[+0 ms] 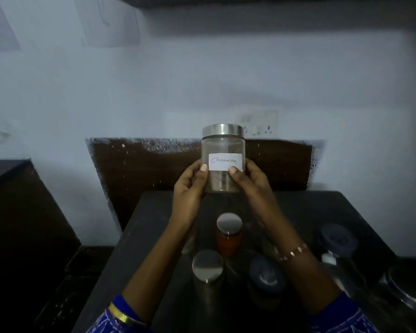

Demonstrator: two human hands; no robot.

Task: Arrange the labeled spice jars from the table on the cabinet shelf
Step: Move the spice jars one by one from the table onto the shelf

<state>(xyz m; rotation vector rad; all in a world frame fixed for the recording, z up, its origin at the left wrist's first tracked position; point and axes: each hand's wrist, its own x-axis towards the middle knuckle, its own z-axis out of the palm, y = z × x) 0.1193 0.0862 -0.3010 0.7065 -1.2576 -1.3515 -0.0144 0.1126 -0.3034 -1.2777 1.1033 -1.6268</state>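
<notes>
The left hand [190, 186] curls round the lower left side of the clear glass jar with a steel lid and a white "Cinnamon" label [223, 157], its thumb pressed on the front just below the label. This cinnamon jar is held upright in the air, at 12 o'clock from the jars left on the dark tabletop [310, 207]. The right hand [252, 181] mirrors the hold on the right side, thumb on the label's lower corner, so each grip is closed on the glass.

To do this well, I judge the jar should stay upright with the label facing out, both palms kept low on the body and off the lid (which may only be pushed on). The cabinet shelf is not clearly in view, so look for it before carrying.

Below, the orange-filled jar with a steel lid [229, 234] stands at centre, the steel-lidded jar [207, 267] at 7 o'clock from it, and the blue-lidded jar [265, 277] at 5 o'clock.
</notes>
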